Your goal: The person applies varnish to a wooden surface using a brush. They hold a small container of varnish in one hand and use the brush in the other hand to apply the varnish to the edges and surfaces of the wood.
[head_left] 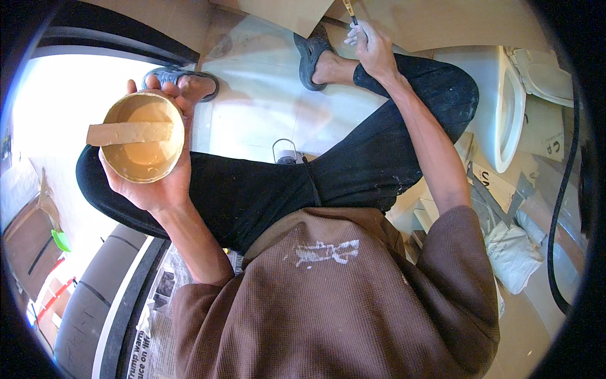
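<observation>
My left hand [158, 194] cups a small round bowl [169, 165] from below, its fingers curled up round the far side. Tan paint [144, 155] lies inside the bowl and coats its inner wall. Resting across the bowl is a flat wooden stick [129, 134], with one end jutting past the left rim. At the top, my right hand [375, 50] grips a thin paintbrush [351, 11] between closed fingers dusted with white. The brush points up toward a light brown panel [467, 25]; its tip is cut off by the picture's edge, so contact with the panel cannot be seen.
Between my legs a small grey container with a wire handle [286, 153] stands on the pale floor. At right are a white toilet [505, 120], a white bag [514, 259], cardboard pieces and a hanging black cable [554, 240]. Newspaper [158, 322] lies at lower left.
</observation>
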`<move>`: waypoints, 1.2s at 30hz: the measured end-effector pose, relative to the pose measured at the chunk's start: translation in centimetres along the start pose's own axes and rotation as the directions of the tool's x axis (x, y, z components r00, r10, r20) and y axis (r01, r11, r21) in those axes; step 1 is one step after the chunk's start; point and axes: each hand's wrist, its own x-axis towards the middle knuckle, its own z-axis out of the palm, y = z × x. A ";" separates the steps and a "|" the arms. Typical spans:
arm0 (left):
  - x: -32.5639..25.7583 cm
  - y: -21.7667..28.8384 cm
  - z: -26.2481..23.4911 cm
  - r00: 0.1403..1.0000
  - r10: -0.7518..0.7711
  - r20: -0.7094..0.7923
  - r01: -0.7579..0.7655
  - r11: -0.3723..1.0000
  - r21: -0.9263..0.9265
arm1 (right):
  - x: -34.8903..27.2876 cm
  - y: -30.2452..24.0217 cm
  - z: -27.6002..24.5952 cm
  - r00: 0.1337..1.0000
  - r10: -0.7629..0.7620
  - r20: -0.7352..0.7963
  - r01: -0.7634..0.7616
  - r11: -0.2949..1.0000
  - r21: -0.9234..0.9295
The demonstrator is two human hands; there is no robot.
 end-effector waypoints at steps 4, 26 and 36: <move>0.0 0.0 0.0 1.000 0.013 -0.012 -0.013 1.000 0.007 | 0.3 -0.6 -0.2 0.998 -0.036 -0.044 0.038 0.999 0.029; 0.1 0.4 -1.6 0.986 -0.030 0.165 0.029 1.000 0.013 | 0.2 -1.3 -0.4 0.999 0.012 -0.044 -0.009 0.997 0.080; -0.1 0.0 0.3 0.997 0.046 -0.059 -0.042 0.997 0.059 | -0.8 -0.9 -0.2 0.994 0.066 0.090 -0.068 0.997 0.023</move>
